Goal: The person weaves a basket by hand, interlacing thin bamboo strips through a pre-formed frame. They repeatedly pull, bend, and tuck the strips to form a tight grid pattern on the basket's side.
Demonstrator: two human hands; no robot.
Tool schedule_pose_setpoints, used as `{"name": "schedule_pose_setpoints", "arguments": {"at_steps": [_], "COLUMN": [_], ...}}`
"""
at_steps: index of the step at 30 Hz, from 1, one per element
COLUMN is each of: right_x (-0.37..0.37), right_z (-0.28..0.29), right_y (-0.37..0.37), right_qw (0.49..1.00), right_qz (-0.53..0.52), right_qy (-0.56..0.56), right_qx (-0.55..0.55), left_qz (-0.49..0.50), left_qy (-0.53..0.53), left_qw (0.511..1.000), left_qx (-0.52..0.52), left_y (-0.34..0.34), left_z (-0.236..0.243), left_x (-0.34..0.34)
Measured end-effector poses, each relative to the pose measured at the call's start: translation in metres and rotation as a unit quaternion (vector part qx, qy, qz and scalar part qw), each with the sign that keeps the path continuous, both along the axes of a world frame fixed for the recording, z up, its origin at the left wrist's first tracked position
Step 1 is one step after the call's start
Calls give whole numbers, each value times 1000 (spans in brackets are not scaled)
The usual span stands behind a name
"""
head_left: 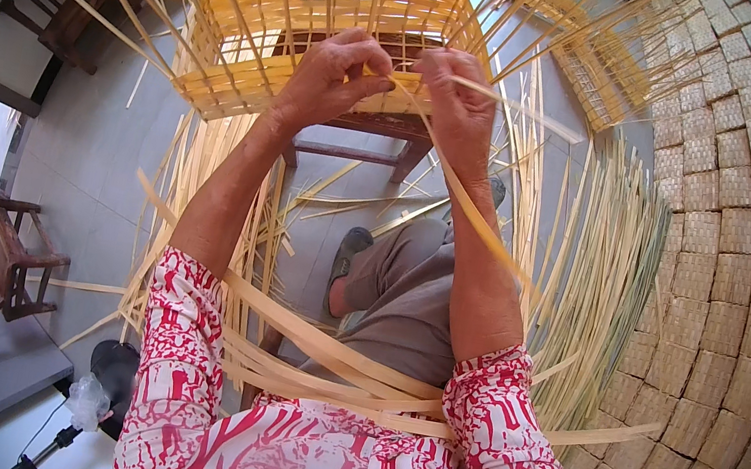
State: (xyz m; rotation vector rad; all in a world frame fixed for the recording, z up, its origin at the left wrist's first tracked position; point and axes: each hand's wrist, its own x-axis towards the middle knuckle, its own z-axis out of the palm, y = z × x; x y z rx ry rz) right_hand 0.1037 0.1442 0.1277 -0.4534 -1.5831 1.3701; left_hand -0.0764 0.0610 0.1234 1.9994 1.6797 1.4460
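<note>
A half-woven yellow bamboo basket (pixel 336 5), with long upright stakes fanning out from its walls, stands in front of me on a dark wooden stool (pixel 349 155). My left hand (pixel 335 77) is closed at its near wall, thumb and forefinger pinching a yellow weaving strip (pixel 470 213). That strip trails down across my right forearm. Just to the right, my right hand (pixel 459 94) is closed too, fingers curled at the same wall. A pale stake (pixel 523 112) sticks out rightward from the right hand. What lies inside its curled fingers is partly hidden.
Several loose bamboo strips (pixel 334 358) lie across my lap. Bundled strips (pixel 604 275) cover the floor at right, beside stacked woven blocks (pixel 720 305). Another unfinished basket (pixel 597 58) stands far right. Wooden chairs (pixel 10 256) are at left, near a black stand (pixel 63 441).
</note>
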Motion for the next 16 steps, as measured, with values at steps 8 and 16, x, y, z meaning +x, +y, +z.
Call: {"name": "schedule_pose_setpoints", "arguments": {"at_steps": [8,16], "right_x": [0,-2], "right_z": [-11,-2], "right_y": [-9,-33], "right_qw": [859,992], "right_qz": [-5,61], "right_qy": [229,22], "right_qx": [-457,-112], "left_qz": [110,234], "left_qy": [-68,138], "left_qw": [991,962], "left_qx": [-19,14], "left_y": [16,19], "left_z": [-1,-12], "left_x": [9,21]}}
